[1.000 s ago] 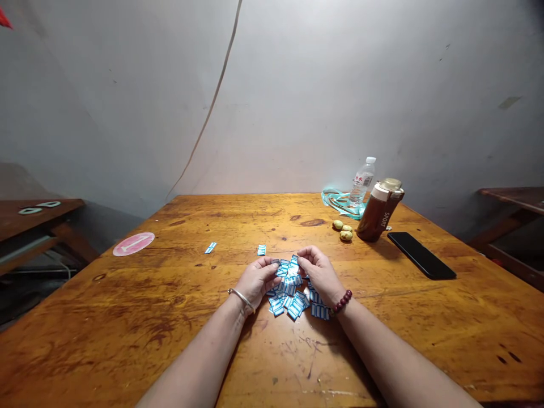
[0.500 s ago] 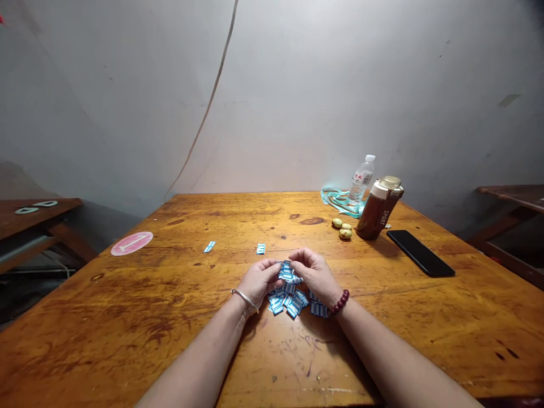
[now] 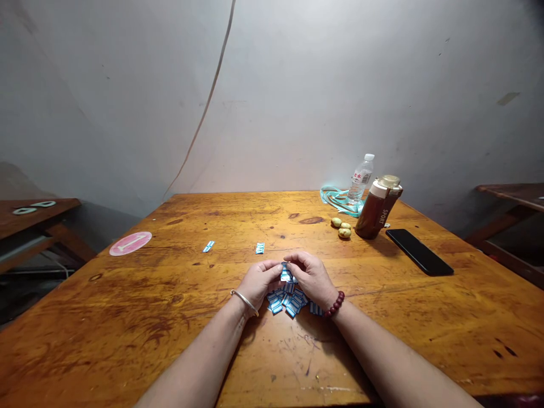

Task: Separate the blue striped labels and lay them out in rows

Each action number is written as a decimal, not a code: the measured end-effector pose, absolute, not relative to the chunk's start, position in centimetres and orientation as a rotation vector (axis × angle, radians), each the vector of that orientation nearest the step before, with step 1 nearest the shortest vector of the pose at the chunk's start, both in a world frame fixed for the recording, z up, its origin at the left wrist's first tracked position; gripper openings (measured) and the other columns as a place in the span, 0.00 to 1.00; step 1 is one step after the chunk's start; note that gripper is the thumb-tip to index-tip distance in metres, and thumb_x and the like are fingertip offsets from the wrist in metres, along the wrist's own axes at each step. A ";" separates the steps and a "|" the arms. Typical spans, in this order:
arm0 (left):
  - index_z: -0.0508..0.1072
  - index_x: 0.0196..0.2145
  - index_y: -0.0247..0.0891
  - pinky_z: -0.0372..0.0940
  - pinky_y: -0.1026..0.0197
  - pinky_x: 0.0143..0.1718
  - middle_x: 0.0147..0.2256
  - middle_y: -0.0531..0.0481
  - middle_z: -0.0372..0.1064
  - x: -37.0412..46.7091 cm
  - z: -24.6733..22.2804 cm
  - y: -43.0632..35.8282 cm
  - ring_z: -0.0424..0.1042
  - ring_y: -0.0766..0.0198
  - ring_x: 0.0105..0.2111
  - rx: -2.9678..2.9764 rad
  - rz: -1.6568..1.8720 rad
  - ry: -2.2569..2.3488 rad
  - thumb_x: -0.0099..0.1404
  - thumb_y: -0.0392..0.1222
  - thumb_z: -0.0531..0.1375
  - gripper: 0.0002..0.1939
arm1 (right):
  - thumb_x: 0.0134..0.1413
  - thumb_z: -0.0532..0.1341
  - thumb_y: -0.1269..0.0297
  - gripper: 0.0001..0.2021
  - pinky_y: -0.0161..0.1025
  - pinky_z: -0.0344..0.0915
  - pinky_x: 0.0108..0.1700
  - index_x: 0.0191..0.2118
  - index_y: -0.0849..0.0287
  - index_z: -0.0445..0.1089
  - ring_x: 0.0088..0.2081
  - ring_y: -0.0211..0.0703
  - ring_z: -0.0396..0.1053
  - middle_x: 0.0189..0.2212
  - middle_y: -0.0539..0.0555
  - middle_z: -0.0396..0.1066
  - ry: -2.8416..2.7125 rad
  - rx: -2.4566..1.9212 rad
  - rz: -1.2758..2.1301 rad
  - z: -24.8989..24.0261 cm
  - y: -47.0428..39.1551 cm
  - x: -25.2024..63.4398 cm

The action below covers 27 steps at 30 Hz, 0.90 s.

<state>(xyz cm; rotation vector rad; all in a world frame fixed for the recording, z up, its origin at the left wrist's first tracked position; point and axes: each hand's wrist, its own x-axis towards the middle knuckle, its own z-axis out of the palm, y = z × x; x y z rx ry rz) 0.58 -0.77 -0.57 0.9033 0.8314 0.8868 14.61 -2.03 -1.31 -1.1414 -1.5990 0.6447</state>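
A pink disc (image 3: 130, 243) lies flat at the left of the table (image 3: 170, 317). Next are a lone blue-and-white card (image 3: 208, 246) and a second card (image 3: 260, 248), set apart. The left hand (image 3: 257, 283) pinches a held card (image 3: 285, 273) between thumb and fingers, above the card pile (image 3: 294, 304). The right hand (image 3: 313, 279) has its fingers narrow at that card's right edge; whether they grip cannot be told. Further right: a clear bottle (image 3: 360, 180), a brown flask (image 3: 376, 212), a black phone (image 3: 420, 252).

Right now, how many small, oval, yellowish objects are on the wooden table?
3, left of the brown cylindrical SPORT bottle: the rear one, the middle one and the front one. The bottle could hide others.
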 end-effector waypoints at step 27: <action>0.73 0.29 0.32 0.62 0.68 0.28 0.26 0.49 0.71 0.9 -1.0 -0.4 0.68 0.69 0.25 1.005 0.941 0.919 0.45 0.33 0.62 0.09 | 0.44 0.54 0.65 0.06 0.30 0.58 0.26 0.31 0.60 0.63 0.24 0.33 0.60 0.24 0.48 0.63 -1.252 -1.013 0.997 -1.1 -1.7 14.4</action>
